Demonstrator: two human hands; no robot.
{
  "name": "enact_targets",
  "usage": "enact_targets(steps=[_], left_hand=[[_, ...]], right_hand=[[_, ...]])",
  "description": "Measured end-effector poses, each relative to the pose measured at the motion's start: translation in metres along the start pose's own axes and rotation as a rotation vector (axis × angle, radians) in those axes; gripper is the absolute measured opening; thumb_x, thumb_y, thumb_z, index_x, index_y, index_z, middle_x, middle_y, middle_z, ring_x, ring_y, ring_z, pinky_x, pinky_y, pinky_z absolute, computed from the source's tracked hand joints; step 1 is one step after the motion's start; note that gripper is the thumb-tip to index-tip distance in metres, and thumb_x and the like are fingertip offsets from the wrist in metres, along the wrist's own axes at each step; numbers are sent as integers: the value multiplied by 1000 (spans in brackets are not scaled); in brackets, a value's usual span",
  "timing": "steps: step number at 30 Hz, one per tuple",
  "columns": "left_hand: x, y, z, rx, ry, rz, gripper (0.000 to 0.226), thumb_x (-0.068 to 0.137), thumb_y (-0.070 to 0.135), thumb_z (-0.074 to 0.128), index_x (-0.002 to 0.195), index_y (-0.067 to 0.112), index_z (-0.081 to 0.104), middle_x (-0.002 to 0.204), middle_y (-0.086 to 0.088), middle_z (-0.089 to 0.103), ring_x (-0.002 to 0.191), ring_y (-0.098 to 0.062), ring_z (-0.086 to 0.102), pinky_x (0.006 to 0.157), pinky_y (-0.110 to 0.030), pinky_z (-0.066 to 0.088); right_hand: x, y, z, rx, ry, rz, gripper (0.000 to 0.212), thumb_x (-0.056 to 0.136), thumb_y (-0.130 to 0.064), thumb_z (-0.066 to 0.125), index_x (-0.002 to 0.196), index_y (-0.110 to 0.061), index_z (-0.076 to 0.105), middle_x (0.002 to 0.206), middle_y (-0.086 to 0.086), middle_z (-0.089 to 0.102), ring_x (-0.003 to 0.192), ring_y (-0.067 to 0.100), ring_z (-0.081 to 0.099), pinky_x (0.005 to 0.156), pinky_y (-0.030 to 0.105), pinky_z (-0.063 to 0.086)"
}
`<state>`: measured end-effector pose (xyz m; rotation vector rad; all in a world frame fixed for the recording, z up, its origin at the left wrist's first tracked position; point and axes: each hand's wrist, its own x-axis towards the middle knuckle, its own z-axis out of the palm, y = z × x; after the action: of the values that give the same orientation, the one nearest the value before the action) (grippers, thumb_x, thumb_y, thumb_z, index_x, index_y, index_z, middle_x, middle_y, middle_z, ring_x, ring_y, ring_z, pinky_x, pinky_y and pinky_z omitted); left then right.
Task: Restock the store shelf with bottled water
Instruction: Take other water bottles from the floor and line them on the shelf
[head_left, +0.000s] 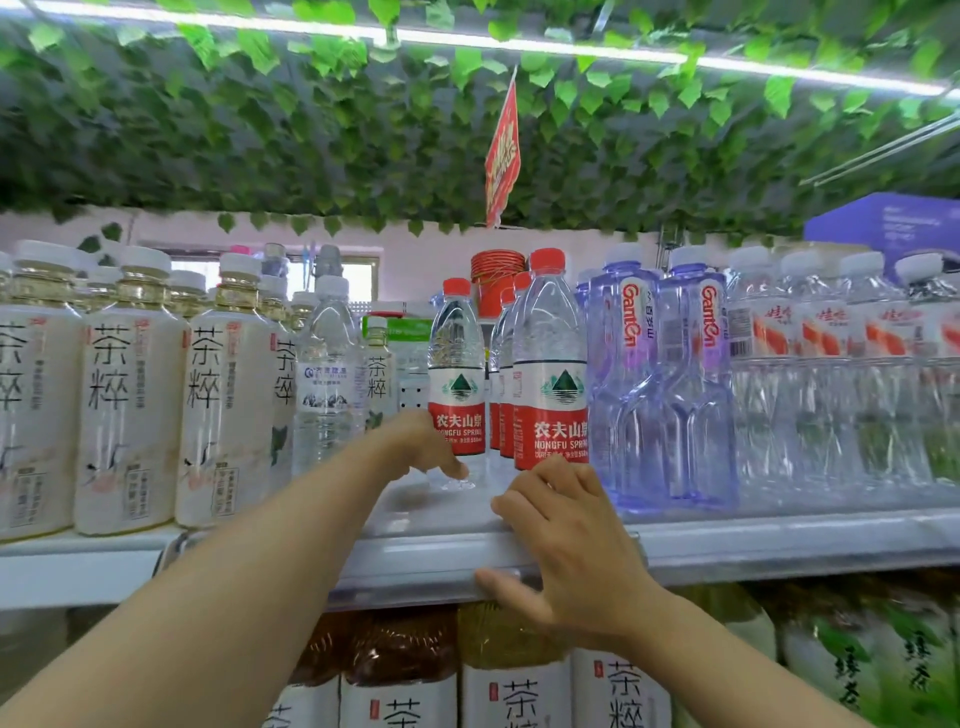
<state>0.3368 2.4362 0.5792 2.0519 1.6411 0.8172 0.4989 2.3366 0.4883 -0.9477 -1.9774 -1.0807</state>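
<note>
Head view: at least four red-capped water bottles (550, 364) stand mid-shelf (779, 540). Left hand (421, 441), fingers loosely curled, touches the rear bottle (456, 384) low down. Right hand (566, 545), fingers spread, rests on the shelf edge. Tea bottles (130, 395) left, two purple bottles (665, 384) right.

Red-capped clear water bottles (456, 384) with red-and-white labels, pale violet bottles (665, 395), cream tea bottles (130, 395), green leaves (311, 130), red sign (503, 156)
</note>
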Motion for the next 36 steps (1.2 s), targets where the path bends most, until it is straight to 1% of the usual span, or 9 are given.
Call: enact_targets(steps=[3,7,10,13,16,22,27,36], left_hand=[[13,4,5,32,-5,-25,54,74,14,78,123,13,54,116,-10,62,105,-26,58,95,-42,48],[23,8,7,54,-49,-33,57,80,10,73,131,12,46,128,-12,56,116,-28,53,97,-40,44],[28,7,8,47,-58,-42,59,81,9,71,133,11,44,132,-13,53,120,-29,51,101,-42,42],[32,5,10,45,-58,-37,58,81,9,72,132,10,45,130,-13,54,119,-29,51,100,-42,43],[34,5,12,49,-23,-30,56,80,11,73,130,9,48,126,-13,57,115,-28,54,97,-40,46],[33,3,15,13,9,-10,50,79,8,73,124,10,52,121,-12,60,111,-29,56,96,-41,46],[31,2,15,-12,4,-3,52,78,9,74,125,14,52,121,-9,60,111,-28,55,95,-41,46],[30,3,16,-15,5,9,51,80,6,72,126,12,52,124,-10,58,114,-29,54,95,-41,46]], right_hand=[[0,0,-1,4,1,-3,39,80,-61,46,85,-23,54,85,-9,51,85,13,40,76,31,30],[-1,1,0,-3,-2,-4,40,81,-61,45,86,-22,55,86,-9,52,85,13,40,76,32,30],[0,2,-1,4,-4,-3,40,81,-60,45,87,-22,55,85,-8,52,85,12,39,76,31,29],[-1,1,-1,17,-9,1,39,81,-61,45,88,-23,54,86,-9,52,86,12,39,77,30,29],[-1,1,-1,19,-19,8,40,81,-61,46,88,-22,55,86,-9,51,86,13,40,77,32,31],[-1,1,-1,19,-13,13,40,82,-60,44,88,-22,55,87,-9,53,86,12,39,77,31,30],[-1,0,0,20,-23,18,40,82,-61,44,89,-23,55,87,-9,53,86,12,39,77,31,31],[-2,0,0,23,2,10,38,82,-60,47,89,-23,54,87,-9,52,86,11,38,77,29,29]])
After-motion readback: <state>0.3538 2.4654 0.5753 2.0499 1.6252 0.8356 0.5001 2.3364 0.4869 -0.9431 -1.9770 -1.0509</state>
